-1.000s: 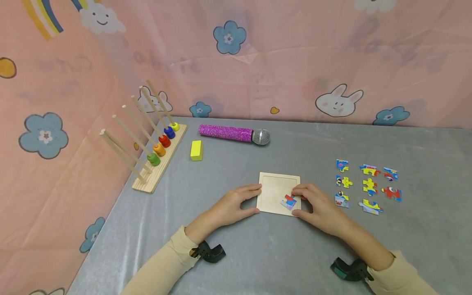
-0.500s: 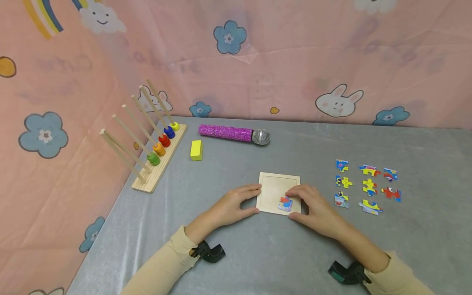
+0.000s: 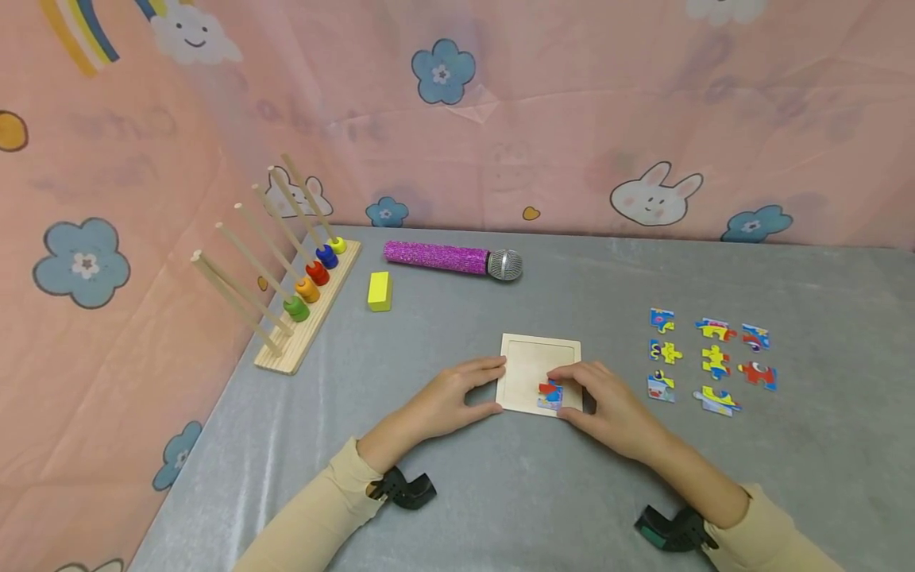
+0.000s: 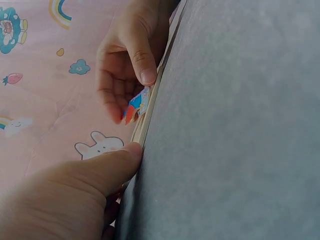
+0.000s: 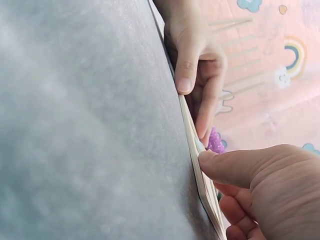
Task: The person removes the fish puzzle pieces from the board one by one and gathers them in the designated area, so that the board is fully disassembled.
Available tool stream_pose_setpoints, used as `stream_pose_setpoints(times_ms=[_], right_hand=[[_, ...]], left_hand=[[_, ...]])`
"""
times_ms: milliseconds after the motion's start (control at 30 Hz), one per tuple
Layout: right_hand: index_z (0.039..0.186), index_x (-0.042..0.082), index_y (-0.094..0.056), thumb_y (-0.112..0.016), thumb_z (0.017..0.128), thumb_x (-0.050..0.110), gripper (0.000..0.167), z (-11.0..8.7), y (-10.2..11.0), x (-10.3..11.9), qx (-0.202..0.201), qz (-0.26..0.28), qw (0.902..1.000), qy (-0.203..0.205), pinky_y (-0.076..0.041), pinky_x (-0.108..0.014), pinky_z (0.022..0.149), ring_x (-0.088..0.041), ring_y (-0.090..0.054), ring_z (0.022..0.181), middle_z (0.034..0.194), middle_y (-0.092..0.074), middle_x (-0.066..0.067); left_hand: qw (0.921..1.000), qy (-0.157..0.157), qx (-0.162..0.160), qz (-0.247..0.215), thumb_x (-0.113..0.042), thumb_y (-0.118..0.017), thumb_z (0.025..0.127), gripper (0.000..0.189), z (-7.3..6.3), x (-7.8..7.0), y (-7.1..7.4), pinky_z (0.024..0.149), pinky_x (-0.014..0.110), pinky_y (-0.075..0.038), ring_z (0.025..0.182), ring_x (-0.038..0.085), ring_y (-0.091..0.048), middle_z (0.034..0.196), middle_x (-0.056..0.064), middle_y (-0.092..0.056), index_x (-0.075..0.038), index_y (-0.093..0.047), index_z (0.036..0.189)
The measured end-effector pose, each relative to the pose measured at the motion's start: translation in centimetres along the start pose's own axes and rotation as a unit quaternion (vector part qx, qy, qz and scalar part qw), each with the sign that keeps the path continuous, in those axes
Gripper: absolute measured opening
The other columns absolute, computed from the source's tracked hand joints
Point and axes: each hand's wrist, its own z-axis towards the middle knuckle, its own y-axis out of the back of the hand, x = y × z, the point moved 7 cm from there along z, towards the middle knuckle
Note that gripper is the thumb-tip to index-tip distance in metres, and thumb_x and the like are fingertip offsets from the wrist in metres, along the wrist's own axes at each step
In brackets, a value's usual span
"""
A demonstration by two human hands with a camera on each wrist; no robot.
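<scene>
A square wooden puzzle tray (image 3: 519,381) with a raised rim lies flat on the grey table. My left hand (image 3: 450,403) holds its left edge, thumb at the near corner and fingers farther up. One jigsaw piece (image 3: 549,396), red, blue and lilac, sits inside the tray toward the near right. My right hand (image 3: 616,411) pinches that piece, index finger at its far side and thumb by the near rim. In the left wrist view the piece (image 4: 136,106) tilts up slightly from the tray. The right wrist view shows the tray's edge (image 5: 192,137) with the piece mostly hidden.
Several loose jigsaw pieces (image 3: 716,361) lie in rough columns on the right. A purple glitter microphone (image 3: 438,257) and a yellow block (image 3: 380,291) are behind the tray. At the left stands a wooden peg rack (image 3: 295,349) with coloured rings.
My right hand has slid the jigsaw piece a little left inside the tray and turned it nearly square with the rim. My left hand has stayed on the tray's edge.
</scene>
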Motion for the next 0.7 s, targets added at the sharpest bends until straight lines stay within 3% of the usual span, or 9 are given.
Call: stream_pose_setpoints(times_ms=[300,533,700], right_hand=[[0.114,0.009,-0.063,-0.079,0.075,0.011,0.042,0.1,0.0,0.1,-0.009,-0.007,0.9999,0.01,-0.045,-0.025,0.087,-0.015,-0.054,0.103,0.111,-0.063,0.001],[0.116,0.009,-0.063,-0.079,0.076,0.013,0.043,0.1,0.9,-0.5,-0.014,0.018,0.9997,-0.008,-0.042,-0.01,0.091,-0.015,-0.058,0.102,0.112,-0.065,-0.001],[0.117,0.01,-0.064,-0.079,0.077,0.013,0.043,-0.5,2.5,-1.2,-0.02,0.028,0.9992,-0.021,-0.044,-0.008,0.086,-0.004,-0.061,0.098,0.111,-0.066,0.001]], left_hand=[[1.0,-0.008,-0.003,0.002,-0.024,-0.07,0.087,0.053,0.0,0.0,0.1,0.11,0.032,-0.039,0.132,0.02,-0.046,0.142,0.007,-0.05,-0.002,-0.054,0.133],[1.0,-0.006,-0.001,0.007,-0.024,-0.07,0.087,0.054,0.0,-0.1,0.2,0.11,0.032,-0.038,0.132,0.021,-0.045,0.142,0.007,-0.049,-0.002,-0.054,0.133],[0.9999,-0.007,0.0,0.011,-0.024,-0.07,0.087,0.055,0.0,-0.2,0.1,0.11,0.032,-0.037,0.132,0.021,-0.045,0.142,0.008,-0.049,-0.002,-0.053,0.133]])
